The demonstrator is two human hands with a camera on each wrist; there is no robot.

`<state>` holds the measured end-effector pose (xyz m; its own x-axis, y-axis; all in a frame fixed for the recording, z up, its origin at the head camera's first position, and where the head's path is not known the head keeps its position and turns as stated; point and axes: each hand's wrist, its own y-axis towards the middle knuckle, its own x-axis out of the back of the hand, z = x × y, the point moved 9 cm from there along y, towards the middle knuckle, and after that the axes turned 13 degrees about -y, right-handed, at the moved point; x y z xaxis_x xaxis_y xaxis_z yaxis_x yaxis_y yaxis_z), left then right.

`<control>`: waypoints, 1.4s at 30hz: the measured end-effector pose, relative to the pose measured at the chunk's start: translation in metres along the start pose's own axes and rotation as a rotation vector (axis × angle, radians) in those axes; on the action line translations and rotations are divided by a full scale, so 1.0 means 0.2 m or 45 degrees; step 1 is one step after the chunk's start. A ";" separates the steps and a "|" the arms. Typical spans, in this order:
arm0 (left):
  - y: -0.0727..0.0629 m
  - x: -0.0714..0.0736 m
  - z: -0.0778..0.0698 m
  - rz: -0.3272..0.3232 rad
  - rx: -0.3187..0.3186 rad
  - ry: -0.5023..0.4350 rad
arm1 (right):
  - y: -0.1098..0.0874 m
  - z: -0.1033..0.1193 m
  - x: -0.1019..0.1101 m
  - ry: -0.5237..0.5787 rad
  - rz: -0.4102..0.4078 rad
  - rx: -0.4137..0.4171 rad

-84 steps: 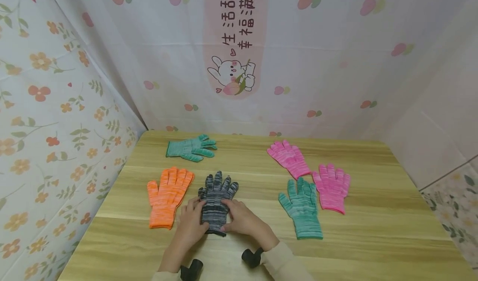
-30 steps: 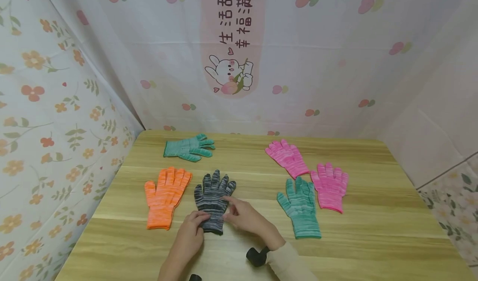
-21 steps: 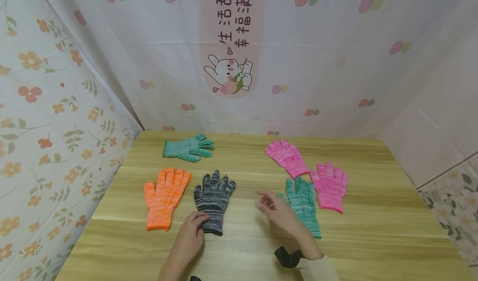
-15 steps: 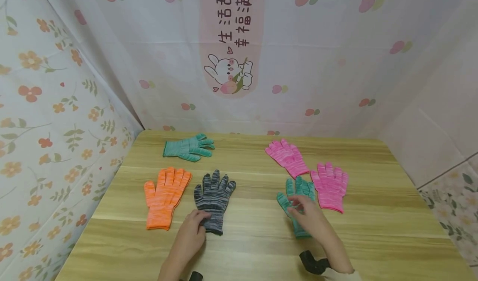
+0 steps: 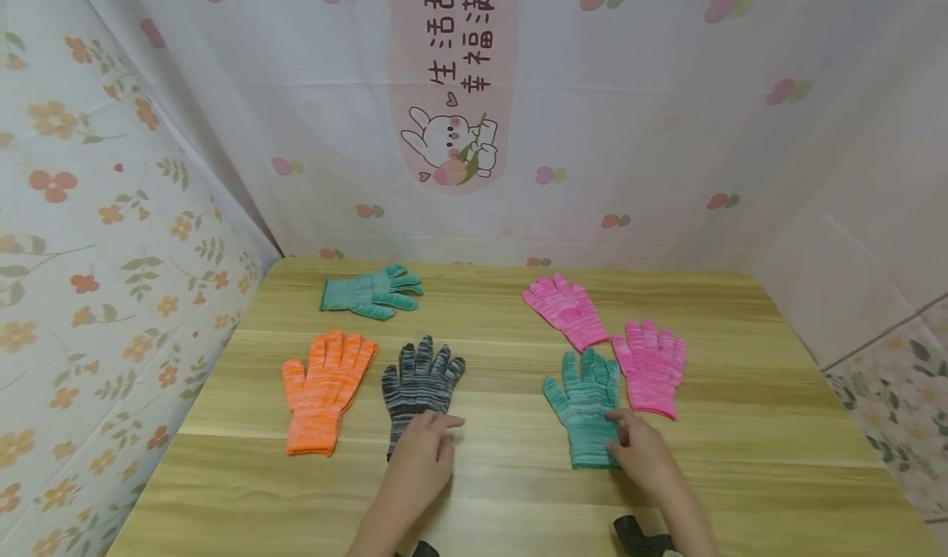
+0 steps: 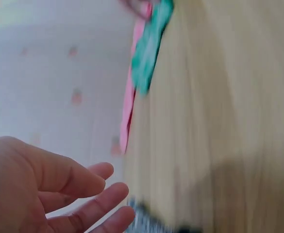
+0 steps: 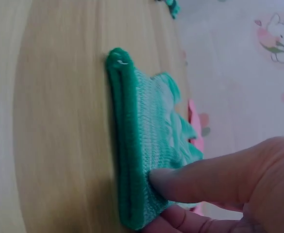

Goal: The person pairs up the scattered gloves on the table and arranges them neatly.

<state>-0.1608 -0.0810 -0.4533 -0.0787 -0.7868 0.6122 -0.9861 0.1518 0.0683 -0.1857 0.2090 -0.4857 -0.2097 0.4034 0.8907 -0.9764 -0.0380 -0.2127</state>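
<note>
My right hand (image 5: 646,454) is at the right edge of the nearer green knit glove (image 5: 591,417), low by its cuff. In the right wrist view the thumb (image 7: 190,184) presses on that glove's cuff (image 7: 132,141), with fingers at the side edge, pinching it. The glove lies palm-flat with its fingers pointing away. Over the lower part of a black-and-grey striped glove (image 5: 422,380) is my left hand (image 5: 425,458), fingers relaxed and pointing right, its cuff hidden beneath. The left wrist view shows those fingers (image 6: 100,204) apart, holding nothing.
An orange glove (image 5: 322,392) lies left of the striped one, with another green glove (image 5: 370,292) behind it, turned sideways. Two pink gloves, one at the back (image 5: 566,312) and one to the right (image 5: 652,366), lie close to the nearer green glove. Printed curtains stand behind the wooden table (image 5: 504,491).
My right hand has left the striped glove, crossed right over the nearer green glove and taken its edge. My left hand has come off the striped glove's cuff and shifted right.
</note>
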 end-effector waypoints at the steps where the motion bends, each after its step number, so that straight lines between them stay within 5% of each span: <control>1: 0.00 -0.04 -0.03 0.030 -0.022 -0.010 | 0.00 0.02 -0.01 0.013 -0.002 0.003; 9: 0.01 -0.34 -0.19 0.267 -0.186 0.024 | 0.03 0.17 -0.09 0.082 -0.005 0.023; 14: 0.02 -0.43 -0.22 0.283 -0.246 0.124 | 0.04 0.26 -0.13 0.101 -0.014 0.062; 22: 0.05 -0.40 -0.18 0.189 -0.241 0.168 | 0.08 0.31 -0.16 0.132 -0.006 0.089; 33: 0.04 -0.40 -0.16 0.196 -0.216 0.118 | 0.23 0.26 -0.11 0.091 0.018 0.109; 42: 0.03 -0.38 -0.13 0.174 -0.171 0.102 | 0.22 0.27 -0.12 0.056 0.129 0.100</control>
<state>-0.1577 -0.0048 -0.4787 -0.1930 -0.7044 0.6830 -0.9382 0.3362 0.0816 -0.2271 0.1480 -0.4949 -0.3068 0.4333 0.8474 -0.9517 -0.1511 -0.2672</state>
